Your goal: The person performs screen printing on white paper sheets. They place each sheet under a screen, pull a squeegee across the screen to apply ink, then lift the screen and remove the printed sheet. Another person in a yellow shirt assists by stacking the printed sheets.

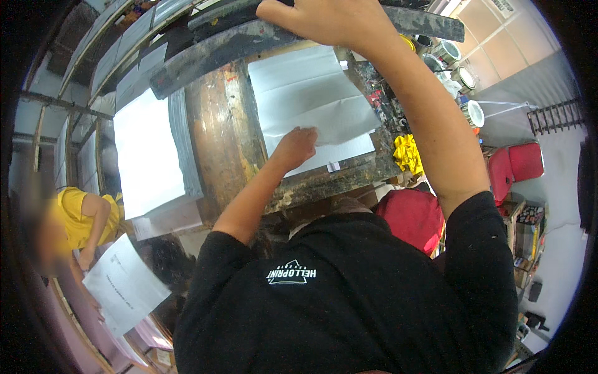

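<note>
My left hand (296,148) is closed, its curled fingers at the near edge of a greyish, creased sheet of paper (305,84). White paper (349,148) shows beneath that edge, on the stained wooden table (218,118). At the top of the view, my right hand (327,22) is over a long dark, paint-stained frame (230,57) beyond the sheet and appears to grip it. The thumb side shows; the other fingers are cut off by the picture's top.
A thick stack of white paper (146,156) stands to the left. Beyond it, a person in a yellow shirt (84,215) holds a printed sheet (124,283). Tins (464,78) and a crumpled yellow cloth (408,154) lie right; a red chair (523,163) stands farther off. Racks (93,81) rise at far left.
</note>
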Demonstrator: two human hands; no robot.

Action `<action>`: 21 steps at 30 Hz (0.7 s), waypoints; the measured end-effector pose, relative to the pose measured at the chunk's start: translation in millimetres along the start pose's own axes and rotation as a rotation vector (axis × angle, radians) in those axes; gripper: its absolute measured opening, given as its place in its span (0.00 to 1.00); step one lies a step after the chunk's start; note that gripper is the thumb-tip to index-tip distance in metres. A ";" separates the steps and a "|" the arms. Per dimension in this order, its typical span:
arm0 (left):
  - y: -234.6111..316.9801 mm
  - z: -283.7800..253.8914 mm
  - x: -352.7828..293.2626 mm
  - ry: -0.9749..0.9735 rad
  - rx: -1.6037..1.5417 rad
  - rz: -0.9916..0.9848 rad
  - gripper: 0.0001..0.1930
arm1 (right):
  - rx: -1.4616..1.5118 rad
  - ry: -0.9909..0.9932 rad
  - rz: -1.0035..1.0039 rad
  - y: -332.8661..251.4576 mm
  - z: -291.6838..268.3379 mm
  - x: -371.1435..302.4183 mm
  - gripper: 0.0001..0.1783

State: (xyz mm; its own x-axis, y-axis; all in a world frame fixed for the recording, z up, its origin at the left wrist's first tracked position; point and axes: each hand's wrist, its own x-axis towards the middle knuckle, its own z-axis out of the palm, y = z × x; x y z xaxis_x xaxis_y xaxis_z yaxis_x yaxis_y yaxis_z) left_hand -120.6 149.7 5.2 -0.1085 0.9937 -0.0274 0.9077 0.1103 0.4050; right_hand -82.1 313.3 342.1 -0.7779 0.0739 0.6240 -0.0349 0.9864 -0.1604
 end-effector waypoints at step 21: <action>40.5 118.7 -26.0 0.119 0.115 -0.056 0.59 | -0.008 0.001 -0.009 4.1 1.6 2.6 0.30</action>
State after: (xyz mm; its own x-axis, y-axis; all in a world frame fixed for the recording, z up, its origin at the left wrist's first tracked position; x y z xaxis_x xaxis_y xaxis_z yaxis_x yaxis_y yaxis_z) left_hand -32.9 130.5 -86.2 -0.2008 0.9775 0.0641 0.9387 0.1733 0.2981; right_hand -85.3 317.2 341.8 -0.7768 0.0656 0.6263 -0.0364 0.9882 -0.1486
